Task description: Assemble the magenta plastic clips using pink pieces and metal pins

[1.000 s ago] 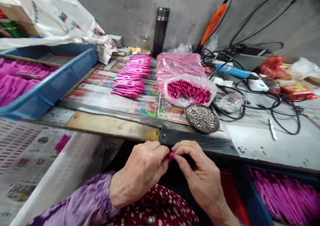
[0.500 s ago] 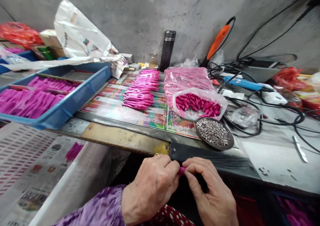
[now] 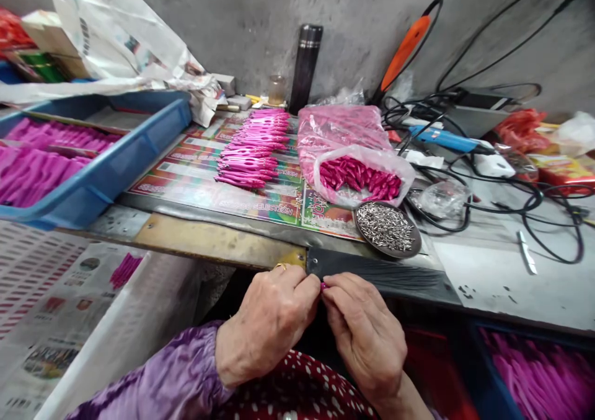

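Observation:
My left hand (image 3: 267,321) and my right hand (image 3: 365,330) meet just below the table's front edge. Pinched between their fingertips is a small magenta piece (image 3: 323,285), almost wholly hidden by my fingers. Just beyond my hands lies a black strip (image 3: 372,270) along the edge. A round metal dish of tiny silver pieces (image 3: 385,229) is the nearest loose item. Behind it, a clear bag of magenta pieces (image 3: 357,181) rests on a pink plastic bag. Rows of long pink clips (image 3: 248,150) lie on a printed mat (image 3: 186,188).
A blue tray of pink pieces (image 3: 106,153) stands at left, and a blue crate of pink pieces (image 3: 534,370) sits low at right. Black cables (image 3: 525,203) and a blue tool (image 3: 441,138) lie to the right. Newspaper (image 3: 60,296) covers a surface at lower left.
The whole view has swung slightly up and left since the last frame. My hands have closed closer together, and less of the magenta piece shows between my fingers.

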`<state>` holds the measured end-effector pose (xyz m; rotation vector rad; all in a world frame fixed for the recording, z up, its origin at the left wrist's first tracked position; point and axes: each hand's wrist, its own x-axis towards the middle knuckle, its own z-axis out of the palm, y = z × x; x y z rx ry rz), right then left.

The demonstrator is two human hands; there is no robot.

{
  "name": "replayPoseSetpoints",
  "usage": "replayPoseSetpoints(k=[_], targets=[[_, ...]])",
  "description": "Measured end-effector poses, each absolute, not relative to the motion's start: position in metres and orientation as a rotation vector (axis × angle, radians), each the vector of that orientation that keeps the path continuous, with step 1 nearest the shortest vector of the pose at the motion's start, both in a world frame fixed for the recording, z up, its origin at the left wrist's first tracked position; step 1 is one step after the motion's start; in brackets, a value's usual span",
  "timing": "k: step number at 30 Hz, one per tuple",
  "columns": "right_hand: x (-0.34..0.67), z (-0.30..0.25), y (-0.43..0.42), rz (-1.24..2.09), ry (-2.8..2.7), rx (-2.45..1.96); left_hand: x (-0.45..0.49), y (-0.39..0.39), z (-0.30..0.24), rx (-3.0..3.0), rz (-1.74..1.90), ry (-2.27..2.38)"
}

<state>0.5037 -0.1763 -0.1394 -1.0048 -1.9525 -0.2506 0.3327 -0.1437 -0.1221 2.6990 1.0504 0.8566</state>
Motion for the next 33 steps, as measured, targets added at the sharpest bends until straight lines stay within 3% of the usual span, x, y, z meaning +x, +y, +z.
replayPoseSetpoints(k=[11, 14, 19, 24, 33], targets=[[0.496, -0.128, -0.179, 1.106, -1.107, -1.353, 0.336, -0.144, -0.121, 2.668, 1.063, 1.025], [0.498, -0.128, -0.178, 1.311, -1.058, -1.328, 0.336, -0.143, -0.122, 2.663, 1.090, 1.016], [0.498, -0.130, -0.177, 1.277, -1.096, -1.329, 0.338, -0.141, -0.123, 2.626, 1.081, 1.015], [0.510, -0.126, -0.173, 0.971, -1.333, -1.469, 0.332, -0.133, -0.120, 2.613, 1.074, 1.025], [0.531, -0.131, -0.154, 0.571, -1.512, -1.425, 0.271, -0.046, -0.108, 2.735, 1.039, 1.352]])
